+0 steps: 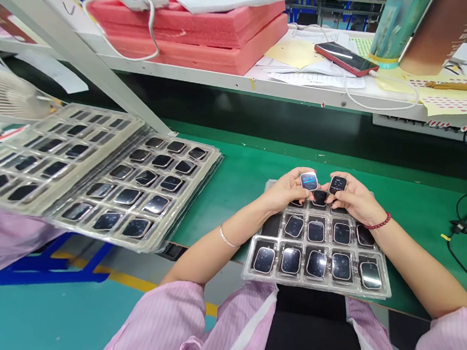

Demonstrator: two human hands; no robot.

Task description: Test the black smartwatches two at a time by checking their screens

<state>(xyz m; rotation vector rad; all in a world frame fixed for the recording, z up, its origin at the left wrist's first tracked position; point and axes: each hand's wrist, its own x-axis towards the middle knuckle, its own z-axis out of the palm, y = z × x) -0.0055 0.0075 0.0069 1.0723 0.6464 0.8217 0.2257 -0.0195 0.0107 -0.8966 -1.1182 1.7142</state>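
Note:
My left hand [286, 191] is closed on a smartwatch [309, 181] whose screen is lit blue. Close beside it, my right hand [354, 197] grips a second smartwatch [337, 185] with small light marks on a dark screen. Both are strapless watch bodies with rounded square faces, held up over the far row of a clear plastic tray [316, 286]. Several more watch bodies lie face up in the tray's pockets, such as one watch [316, 231] in the middle row. One pocket [270, 225] at the left of that row shows no watch. My hands partly cover the far row.
Stacked trays of watches [213, 167] stand at the left, by a white fan [5, 95]. Black cables [460, 227] lie at the right. Above the green bench [233, 180], a shelf [308, 88] bears red foam blocks [246, 38], a phone [346, 58] and a brown cup [432, 40].

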